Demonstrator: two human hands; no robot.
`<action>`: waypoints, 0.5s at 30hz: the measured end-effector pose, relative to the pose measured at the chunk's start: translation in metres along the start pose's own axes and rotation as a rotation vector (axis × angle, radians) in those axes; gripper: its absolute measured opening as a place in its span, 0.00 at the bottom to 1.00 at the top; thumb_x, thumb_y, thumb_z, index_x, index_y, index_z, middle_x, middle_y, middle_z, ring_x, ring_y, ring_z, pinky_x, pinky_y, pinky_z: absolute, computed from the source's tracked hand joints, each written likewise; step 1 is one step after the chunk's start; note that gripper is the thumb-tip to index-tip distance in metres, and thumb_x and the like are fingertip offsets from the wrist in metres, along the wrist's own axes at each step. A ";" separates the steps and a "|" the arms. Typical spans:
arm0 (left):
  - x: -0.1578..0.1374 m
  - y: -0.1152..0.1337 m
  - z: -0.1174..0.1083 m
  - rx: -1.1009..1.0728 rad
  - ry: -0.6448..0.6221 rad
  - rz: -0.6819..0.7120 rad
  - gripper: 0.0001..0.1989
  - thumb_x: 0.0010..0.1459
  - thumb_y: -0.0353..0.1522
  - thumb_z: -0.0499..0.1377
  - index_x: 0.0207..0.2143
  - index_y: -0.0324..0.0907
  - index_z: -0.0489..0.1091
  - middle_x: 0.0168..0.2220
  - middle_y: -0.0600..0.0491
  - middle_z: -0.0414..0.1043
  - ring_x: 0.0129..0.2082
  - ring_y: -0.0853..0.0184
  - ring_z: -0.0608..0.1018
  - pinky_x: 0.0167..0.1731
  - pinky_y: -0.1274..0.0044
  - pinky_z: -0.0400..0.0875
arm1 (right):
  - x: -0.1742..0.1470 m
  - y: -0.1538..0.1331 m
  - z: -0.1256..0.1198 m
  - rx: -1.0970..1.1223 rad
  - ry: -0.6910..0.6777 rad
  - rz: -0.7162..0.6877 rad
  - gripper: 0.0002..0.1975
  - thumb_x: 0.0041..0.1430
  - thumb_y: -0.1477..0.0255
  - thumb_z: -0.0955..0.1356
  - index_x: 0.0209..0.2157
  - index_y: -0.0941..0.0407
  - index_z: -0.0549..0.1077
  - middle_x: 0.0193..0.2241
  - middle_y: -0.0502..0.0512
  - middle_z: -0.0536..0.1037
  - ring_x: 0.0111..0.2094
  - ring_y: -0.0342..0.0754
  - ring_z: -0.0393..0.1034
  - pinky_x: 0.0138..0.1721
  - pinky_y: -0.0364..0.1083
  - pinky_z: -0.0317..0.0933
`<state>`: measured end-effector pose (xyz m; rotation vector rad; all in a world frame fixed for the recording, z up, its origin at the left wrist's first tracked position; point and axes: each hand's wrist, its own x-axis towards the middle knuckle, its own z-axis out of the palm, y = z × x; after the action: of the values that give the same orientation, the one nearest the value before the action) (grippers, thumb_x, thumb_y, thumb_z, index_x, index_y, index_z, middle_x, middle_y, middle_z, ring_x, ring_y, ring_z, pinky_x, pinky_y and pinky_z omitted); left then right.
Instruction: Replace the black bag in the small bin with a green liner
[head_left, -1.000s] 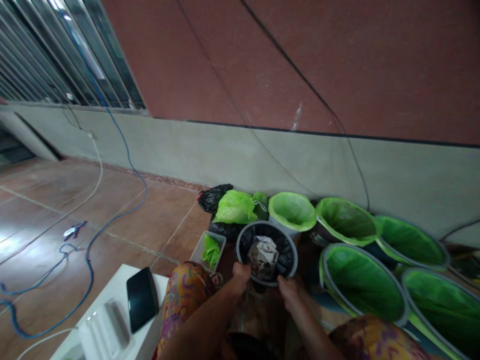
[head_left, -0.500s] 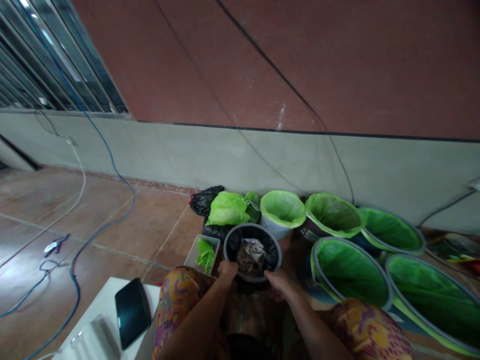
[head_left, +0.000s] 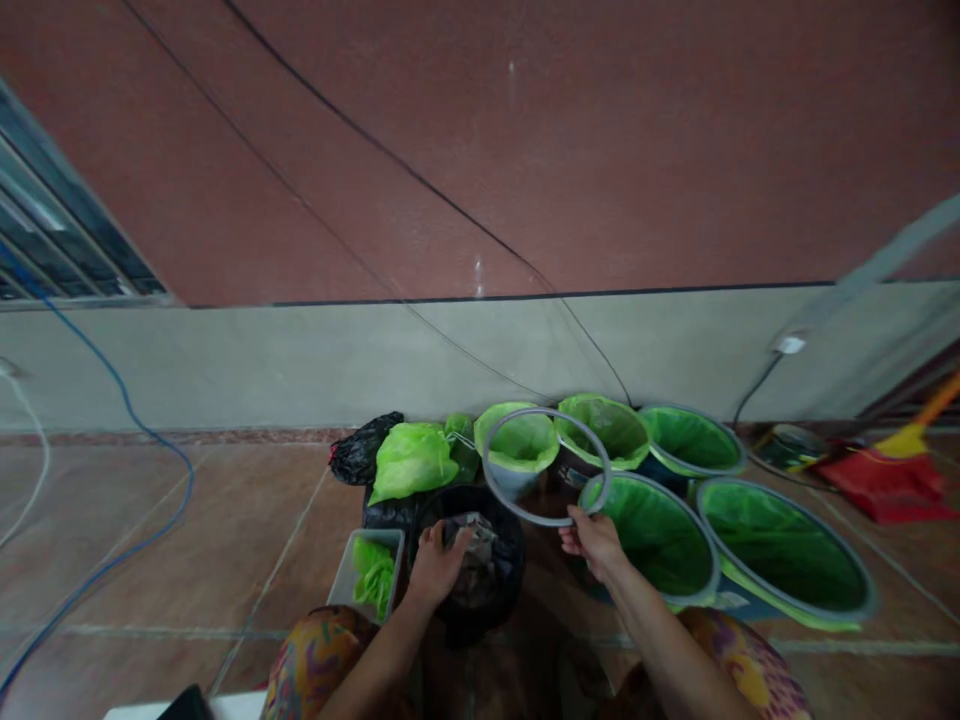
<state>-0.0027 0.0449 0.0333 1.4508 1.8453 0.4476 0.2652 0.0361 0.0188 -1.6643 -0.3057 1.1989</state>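
My right hand (head_left: 596,545) grips a grey ring-shaped bin rim (head_left: 491,478) by its lower right edge, holding it up in the air. Through the ring, part of a green-lined bin shows behind. Over the left side of a trash bin with a black liner (head_left: 511,580), my left hand (head_left: 439,565) hovers with thumb and fingers apart; I cannot tell whether it touches the liner. Crumpled brown and grey paper (head_left: 480,570) lies inside that bin. The liner's top edge is folded outward over the bin.
A white tray (head_left: 341,590) with folded green bags (head_left: 373,575) stands left of the bin. Behind are a filled green bag (head_left: 412,460) and a black bag (head_left: 364,447). Several green-lined bins (head_left: 652,535) stand on the right, with a red dustpan (head_left: 889,485) beyond them.
The grey ring has come off the black-lined bin and been lifted up to the right by my right hand. My left hand has let go of the rim. The view has turned right.
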 end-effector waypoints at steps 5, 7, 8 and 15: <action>0.017 -0.028 0.000 0.227 -0.084 0.057 0.29 0.53 0.36 0.60 0.56 0.29 0.68 0.59 0.36 0.68 0.60 0.56 0.69 0.59 0.76 0.59 | 0.060 0.007 -0.030 0.262 0.250 0.071 0.12 0.64 0.72 0.63 0.25 0.56 0.64 0.16 0.48 0.71 0.17 0.41 0.67 0.24 0.40 0.69; 0.022 -0.034 0.000 0.259 -0.088 0.050 0.26 0.54 0.34 0.59 0.55 0.30 0.69 0.58 0.38 0.69 0.60 0.57 0.70 0.58 0.77 0.59 | 0.075 0.010 -0.037 0.285 0.267 0.093 0.12 0.63 0.72 0.63 0.24 0.55 0.63 0.16 0.48 0.70 0.18 0.43 0.69 0.28 0.43 0.72; 0.024 -0.035 0.000 0.270 -0.082 0.048 0.25 0.54 0.33 0.59 0.54 0.31 0.70 0.58 0.39 0.70 0.60 0.58 0.70 0.58 0.78 0.59 | 0.081 0.012 -0.040 0.293 0.271 0.100 0.12 0.62 0.72 0.64 0.23 0.54 0.62 0.17 0.48 0.69 0.19 0.43 0.70 0.31 0.45 0.73; 0.027 -0.044 0.004 0.365 -0.054 -0.092 0.24 0.59 0.32 0.57 0.56 0.32 0.68 0.55 0.40 0.72 0.57 0.61 0.73 0.52 0.81 0.63 | 0.090 0.030 -0.056 0.376 0.227 0.119 0.09 0.60 0.71 0.63 0.25 0.52 0.61 0.21 0.49 0.70 0.25 0.46 0.74 0.31 0.44 0.74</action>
<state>-0.0329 0.0563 -0.0076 1.5857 2.0132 0.0232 0.3434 0.0522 -0.0568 -1.4819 0.1547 1.0639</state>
